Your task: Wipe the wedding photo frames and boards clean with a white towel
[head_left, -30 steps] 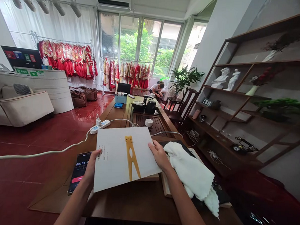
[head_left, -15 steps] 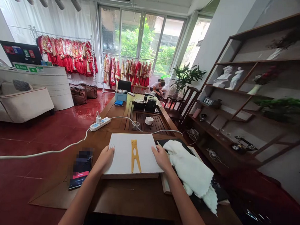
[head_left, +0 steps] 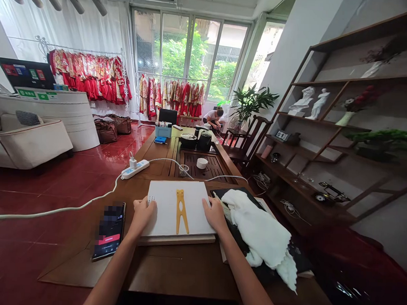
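My left hand [head_left: 144,216] grips the left edge of a white board [head_left: 163,218], its thumb lying on top. At the opposite edge, my right hand [head_left: 215,215] holds the board in the same way. On the board lies a flat yellow piece [head_left: 181,207] with two long legs, an oval hole and small marks like a face at its top. Beneath the board, the edge of a pale wooden block [head_left: 177,241] shows near the brown table [head_left: 158,272]. The fingers under the board are partly hidden.
A phone [head_left: 109,234] lies left of my arm. To the right, a white cloth [head_left: 257,227] rests on a black board. A power strip [head_left: 135,169] with white cables, a white cup [head_left: 202,163] and black pots stand farther back. A person [head_left: 214,117] crouches beyond the table.
The view has shifted very slightly. My left fingers look a little more bent at the board's edge. Both hands still hold the board, with the yellow piece lying on it.
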Motion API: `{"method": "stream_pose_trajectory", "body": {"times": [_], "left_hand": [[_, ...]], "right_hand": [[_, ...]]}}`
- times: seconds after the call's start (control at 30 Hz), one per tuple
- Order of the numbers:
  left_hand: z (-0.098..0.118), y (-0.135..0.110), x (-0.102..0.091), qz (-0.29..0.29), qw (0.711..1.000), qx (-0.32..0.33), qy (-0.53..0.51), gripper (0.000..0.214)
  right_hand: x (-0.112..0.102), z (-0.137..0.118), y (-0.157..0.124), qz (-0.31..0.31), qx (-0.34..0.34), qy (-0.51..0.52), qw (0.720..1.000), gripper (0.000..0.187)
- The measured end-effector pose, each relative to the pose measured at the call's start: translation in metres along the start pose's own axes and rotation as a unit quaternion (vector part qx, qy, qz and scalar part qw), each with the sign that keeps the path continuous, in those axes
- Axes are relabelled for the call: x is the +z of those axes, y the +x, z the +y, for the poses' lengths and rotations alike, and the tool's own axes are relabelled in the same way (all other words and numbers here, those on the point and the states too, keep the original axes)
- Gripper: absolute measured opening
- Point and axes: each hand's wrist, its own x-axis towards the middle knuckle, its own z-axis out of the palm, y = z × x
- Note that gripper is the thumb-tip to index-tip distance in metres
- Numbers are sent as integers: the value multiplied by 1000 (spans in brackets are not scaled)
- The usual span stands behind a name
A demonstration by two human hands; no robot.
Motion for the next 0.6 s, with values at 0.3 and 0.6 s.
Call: {"method": "stream_pose_trajectory", "body": {"times": [0.3,0.6], "left_hand": [[8,-4,1,13,994,10,107,26],[12,-10,0,12,982,36,183,28]], "right_hand": [[3,3,-8,9,3,-68,998,31],[5,4,-6,-17,-13,-109,994,32]]}}
